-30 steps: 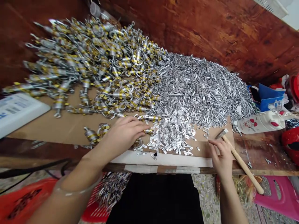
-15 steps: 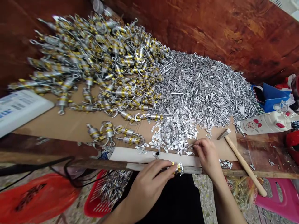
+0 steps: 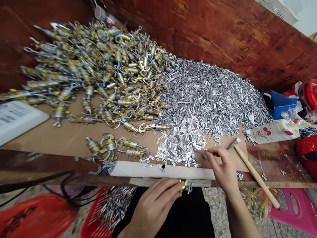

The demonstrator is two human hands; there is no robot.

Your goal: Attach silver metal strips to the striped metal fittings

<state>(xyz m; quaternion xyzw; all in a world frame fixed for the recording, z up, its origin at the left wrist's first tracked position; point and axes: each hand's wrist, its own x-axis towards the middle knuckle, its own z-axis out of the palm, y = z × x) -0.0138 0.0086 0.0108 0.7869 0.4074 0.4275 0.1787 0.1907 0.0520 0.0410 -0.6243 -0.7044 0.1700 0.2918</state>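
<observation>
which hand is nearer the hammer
Right: the right hand is just beside the hammer; the left hand is farther off to its left, holding a metal part.

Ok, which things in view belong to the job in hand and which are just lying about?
Job, it seems:
- fitting in the left hand
- piled fittings
- small metal plates by the right hand
- probably the hammer

Apparently lying about:
- white bottle
- pink plastic item

Fittings (image 3: 119, 56) lie left of the small plates (image 3: 177, 145), the hammer (image 3: 257, 177) right.
</observation>
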